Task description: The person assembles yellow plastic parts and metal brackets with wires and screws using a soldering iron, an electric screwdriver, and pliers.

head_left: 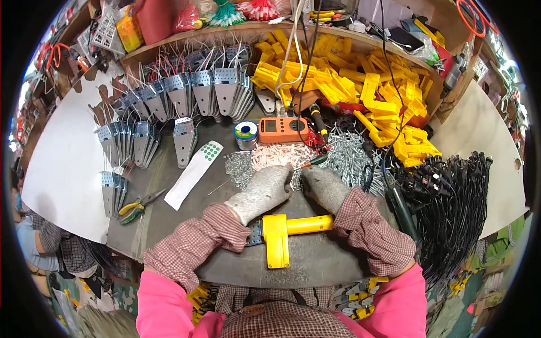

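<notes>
1. Left hand (pixel 265 194): gray-gloved, fingers curled inward at the edge of the pale pink pieces (pixel 276 156). Cannot tell whether anything is pinched.
2. Right hand (pixel 325 183): gloved, knuckles up, just beside the screws (pixel 350 155). Fingertips hidden; cannot tell if they press together or hold something. A gap separates the hands.
3. Yellow T-shaped piece (pixel 276 241): lying on the dark tabletop (pixel 236 265) between the forearms, neither hand on it. Yellow bar reaches toward the right cuff; dotted metal plate (pixel 255 232) at its left end.
4. Progress, judged: this piece looks part-built, plate and yellow body already together. Whether its screws are in, too small to tell.
5. Beyond the hands: small clear-gray bits (pixel 239 170), solder spool (pixel 246 135), orange meter (pixel 282 130).
6. Left side: wired metal brackets (pixel 227 90) in stacks, apart from any yellow body; pliers (pixel 135 210); white strip with green dots (pixel 191 177).
7. Far side and right: loose yellow parts (pixel 332 70) heaped, black cables (pixel 451 208) bundled. Judging by these stocks, much remains unassembled.
</notes>
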`<action>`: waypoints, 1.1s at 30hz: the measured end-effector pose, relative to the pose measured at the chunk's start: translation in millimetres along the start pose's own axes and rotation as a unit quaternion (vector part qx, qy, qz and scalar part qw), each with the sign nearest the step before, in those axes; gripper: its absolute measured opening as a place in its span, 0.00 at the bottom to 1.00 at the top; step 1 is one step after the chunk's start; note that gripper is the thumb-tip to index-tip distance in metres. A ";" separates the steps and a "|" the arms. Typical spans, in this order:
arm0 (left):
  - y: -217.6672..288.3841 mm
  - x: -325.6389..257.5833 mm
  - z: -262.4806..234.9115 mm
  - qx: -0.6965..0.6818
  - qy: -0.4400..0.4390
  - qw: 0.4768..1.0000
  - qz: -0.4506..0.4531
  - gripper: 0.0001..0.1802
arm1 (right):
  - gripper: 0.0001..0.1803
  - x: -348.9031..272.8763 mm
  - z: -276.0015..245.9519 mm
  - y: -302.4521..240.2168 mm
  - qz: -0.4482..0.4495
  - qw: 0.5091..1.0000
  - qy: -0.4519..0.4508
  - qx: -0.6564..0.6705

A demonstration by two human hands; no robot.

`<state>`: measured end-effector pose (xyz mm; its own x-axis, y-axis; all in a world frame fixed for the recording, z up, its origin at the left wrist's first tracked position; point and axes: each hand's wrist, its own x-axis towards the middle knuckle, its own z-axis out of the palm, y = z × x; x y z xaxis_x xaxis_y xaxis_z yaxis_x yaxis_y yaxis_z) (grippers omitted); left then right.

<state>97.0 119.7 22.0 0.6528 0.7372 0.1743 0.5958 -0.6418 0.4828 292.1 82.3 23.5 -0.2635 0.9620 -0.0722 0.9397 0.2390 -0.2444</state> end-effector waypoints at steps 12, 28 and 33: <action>37.6 -22.0 9.1 -0.183 -0.052 0.966 0.175 0.14 | 0.08 -117.2 -22.7 -35.3 -0.041 0.914 0.243 0.322; 63.7 -45.3 19.5 -0.036 -0.084 0.971 0.223 0.37 | 0.16 -139.2 28.1 -20.7 -0.061 0.955 0.214 0.197; 60.3 3.9 2.2 -0.081 -0.167 0.982 0.046 0.16 | 0.13 -132.7 28.3 -22.1 -0.051 0.950 0.245 0.188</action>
<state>136.5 83.4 49.9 0.8338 0.5494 -0.0540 0.4621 -0.6412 0.6126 300.1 -54.4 11.2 -0.1298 0.9041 0.4072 0.7456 0.3597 -0.5609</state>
